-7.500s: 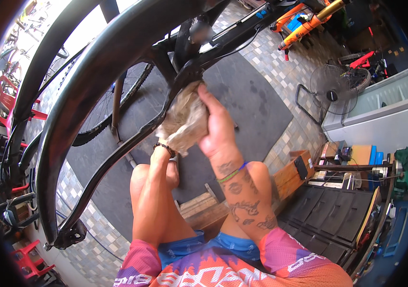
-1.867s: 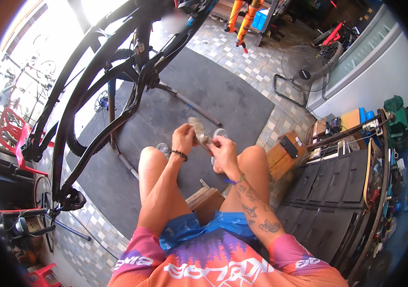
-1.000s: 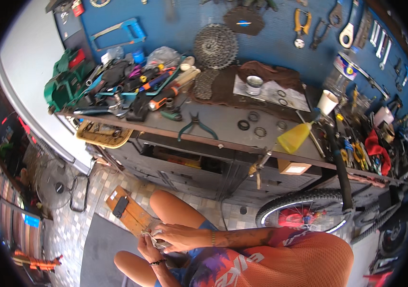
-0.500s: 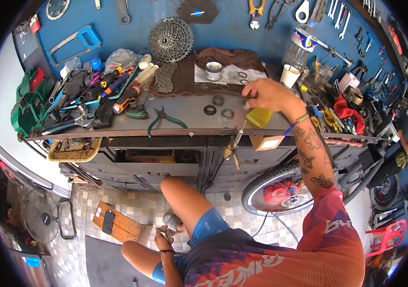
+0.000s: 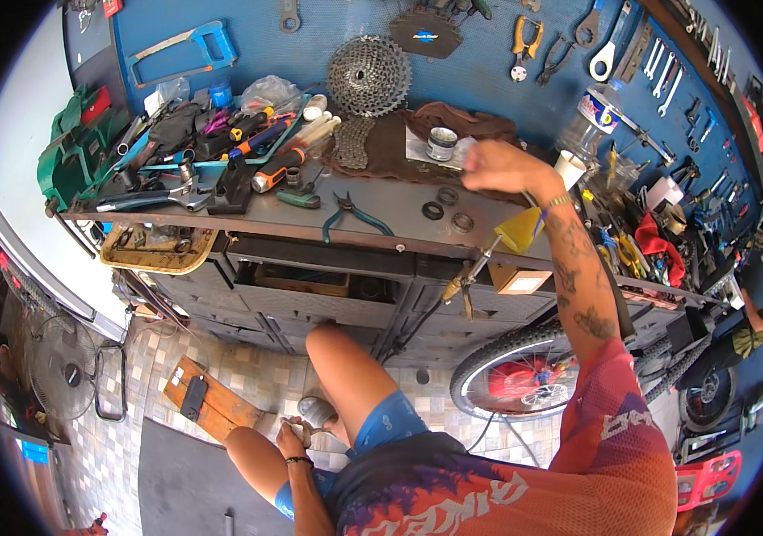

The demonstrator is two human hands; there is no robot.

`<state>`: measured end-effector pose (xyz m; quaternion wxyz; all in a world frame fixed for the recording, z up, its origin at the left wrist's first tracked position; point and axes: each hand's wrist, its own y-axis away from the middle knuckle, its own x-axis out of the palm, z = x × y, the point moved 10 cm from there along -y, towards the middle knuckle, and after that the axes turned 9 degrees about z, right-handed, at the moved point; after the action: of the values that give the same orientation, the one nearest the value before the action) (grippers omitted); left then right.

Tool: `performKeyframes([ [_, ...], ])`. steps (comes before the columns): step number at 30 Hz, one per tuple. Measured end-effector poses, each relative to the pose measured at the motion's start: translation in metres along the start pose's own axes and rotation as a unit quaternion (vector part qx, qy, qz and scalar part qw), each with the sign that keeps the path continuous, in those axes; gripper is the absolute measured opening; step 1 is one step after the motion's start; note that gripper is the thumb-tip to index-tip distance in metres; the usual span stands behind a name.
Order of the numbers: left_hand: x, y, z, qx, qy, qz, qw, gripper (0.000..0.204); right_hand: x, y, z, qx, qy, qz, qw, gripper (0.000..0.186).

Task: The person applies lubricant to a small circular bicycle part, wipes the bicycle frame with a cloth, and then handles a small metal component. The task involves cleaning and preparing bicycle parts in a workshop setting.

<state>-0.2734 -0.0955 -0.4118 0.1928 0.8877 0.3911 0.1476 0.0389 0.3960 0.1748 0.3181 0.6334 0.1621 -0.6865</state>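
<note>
My right hand [image 5: 508, 168] reaches over the workbench [image 5: 292, 210], beside an open round tin [image 5: 441, 143] on white paper. Its fingers are bent downward but smeared, so I cannot tell if they hold anything. Below it lie a dark ring [image 5: 432, 210], a second ring [image 5: 447, 195] and a caged ball bearing [image 5: 463, 222]. A yellow piece [image 5: 518, 232] sits at the bench's front edge, under my right wrist. Low down, by my knees, my left hand [image 5: 290, 439] is closed around a crumpled beige cloth [image 5: 306, 432].
A large bicycle cassette [image 5: 370, 76] and a chain [image 5: 353, 143] rest on a brown rag. Teal-handled pliers [image 5: 346, 217] lie near the front edge, with piled tools to the left. A clear bottle [image 5: 589, 125] and white cup [image 5: 569, 166] stand right. A bicycle wheel [image 5: 515, 375] leans below.
The view has turned, shifting the bench rightward and slightly up in the picture. My right hand has moved from above the rings and yellow piece toward the tin. My left hand stays low with the cloth.
</note>
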Motion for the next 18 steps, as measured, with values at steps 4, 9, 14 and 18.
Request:
performKeyframes([
  [4,-0.003,-0.023,0.030,0.012,0.058,0.013,0.998,0.046,-0.009,-0.075,0.075,-0.108,0.009,0.010,0.994,0.051],
  [9,0.003,-0.020,0.020,0.029,-0.050,0.014,0.998,0.042,0.007,-0.123,0.106,-0.119,0.034,0.029,0.992,0.051],
  [14,0.008,-0.017,0.015,0.035,-0.060,0.020,0.997,0.039,0.002,-0.120,0.102,-0.133,0.054,0.018,0.990,0.047],
  [18,0.004,-0.007,0.006,0.027,-0.106,0.004,0.994,0.037,-0.003,-0.094,0.099,-0.150,0.036,0.093,0.984,0.041],
])
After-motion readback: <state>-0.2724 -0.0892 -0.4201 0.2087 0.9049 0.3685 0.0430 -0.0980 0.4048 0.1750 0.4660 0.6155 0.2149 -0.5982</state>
